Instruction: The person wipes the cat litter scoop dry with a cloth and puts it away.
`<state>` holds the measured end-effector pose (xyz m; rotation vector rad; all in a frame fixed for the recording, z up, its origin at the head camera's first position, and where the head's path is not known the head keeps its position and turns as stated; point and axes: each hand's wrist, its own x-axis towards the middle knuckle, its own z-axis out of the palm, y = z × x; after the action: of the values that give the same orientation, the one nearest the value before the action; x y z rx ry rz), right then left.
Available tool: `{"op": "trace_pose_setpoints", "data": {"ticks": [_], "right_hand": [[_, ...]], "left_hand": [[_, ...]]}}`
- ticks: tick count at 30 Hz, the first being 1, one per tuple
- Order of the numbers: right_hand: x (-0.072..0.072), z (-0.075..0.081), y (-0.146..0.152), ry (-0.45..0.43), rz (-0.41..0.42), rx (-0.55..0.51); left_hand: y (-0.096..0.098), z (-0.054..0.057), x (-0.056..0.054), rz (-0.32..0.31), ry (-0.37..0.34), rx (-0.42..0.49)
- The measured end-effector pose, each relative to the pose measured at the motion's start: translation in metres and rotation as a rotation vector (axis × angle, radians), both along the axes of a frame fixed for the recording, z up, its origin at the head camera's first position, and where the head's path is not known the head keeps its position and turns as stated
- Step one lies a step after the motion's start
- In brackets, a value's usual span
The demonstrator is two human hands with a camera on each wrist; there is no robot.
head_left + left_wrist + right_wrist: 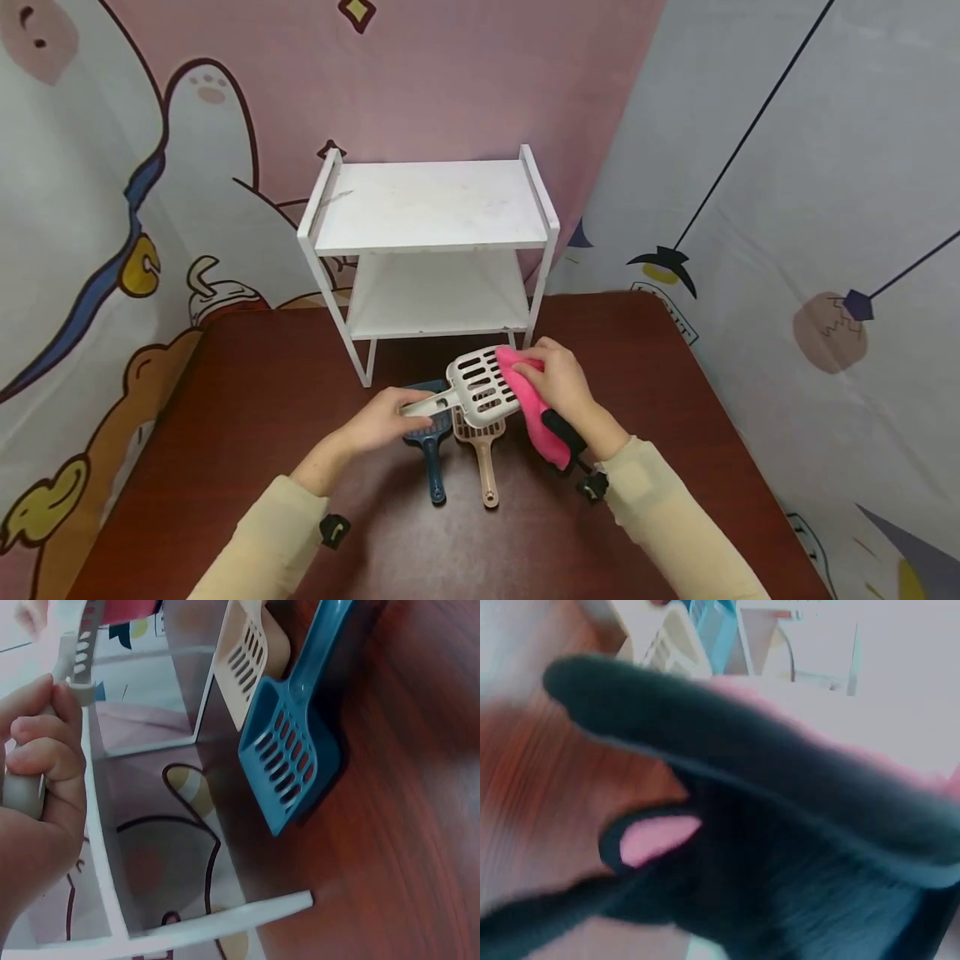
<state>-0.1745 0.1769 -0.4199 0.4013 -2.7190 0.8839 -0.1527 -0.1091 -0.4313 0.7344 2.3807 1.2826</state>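
Note:
In the head view, my left hand [382, 421] grips the handle of a white slotted litter scoop [487, 392], held above the table. My right hand [558, 379] pinches a bright pink cloth [534, 412] against the scoop's far right edge. The cloth hangs down towards my right wrist, beside a black piece. Below the white scoop lie a blue litter scoop [433, 454] and a beige litter scoop [486, 467], handles towards me. In the left wrist view, curled fingers wrap the white handle [26, 791]. A large black shape [742, 765] hides most of the right wrist view.
A white two-tier shelf [435, 204] stands at the back of the dark red-brown table [645, 400], just behind the scoops. Cartoon-printed curtains [750, 250] enclose the back and both sides of the table.

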Motion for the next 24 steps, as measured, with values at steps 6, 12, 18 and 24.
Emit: {"op": "trace_pose_setpoints", "data": {"ticks": [6,12,18,24], "right_hand": [[-0.007,0.006,0.030,-0.050,-0.101,0.056],[-0.002,0.038,0.013,-0.023,-0.021,0.018],[0.006,0.046,-0.024,-0.086,0.131,0.161],[0.004,0.030,-0.024,-0.160,0.122,0.224]], "left_hand": [[-0.009,0.004,0.003,-0.004,0.013,-0.082],[-0.001,0.006,0.006,0.043,0.166,-0.250],[0.016,0.007,0.012,0.036,0.450,-0.428],[0.018,0.010,0.015,0.046,0.590,-0.442]]}}
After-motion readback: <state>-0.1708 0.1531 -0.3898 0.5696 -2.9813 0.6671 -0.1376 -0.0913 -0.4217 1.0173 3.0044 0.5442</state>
